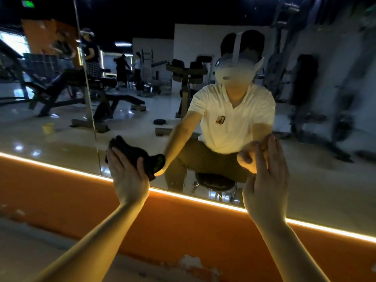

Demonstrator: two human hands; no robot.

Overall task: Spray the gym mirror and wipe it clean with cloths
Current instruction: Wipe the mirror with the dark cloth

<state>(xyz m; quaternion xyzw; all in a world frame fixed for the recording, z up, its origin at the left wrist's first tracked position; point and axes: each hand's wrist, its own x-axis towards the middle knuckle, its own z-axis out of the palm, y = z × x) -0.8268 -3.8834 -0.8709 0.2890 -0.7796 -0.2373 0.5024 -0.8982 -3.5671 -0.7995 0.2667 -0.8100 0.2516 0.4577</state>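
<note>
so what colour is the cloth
The cloth is black, held by the left hand; head view.

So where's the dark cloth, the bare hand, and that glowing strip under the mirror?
dark cloth (134,151): head view, middle of the bunched fabric.
right hand (266,180): head view, back of the hand.
glowing strip (203,201): head view, the stretch between the two arms.

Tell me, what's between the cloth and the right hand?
Just bare mirror between cloth and right hand, plain in the head view.
</note>
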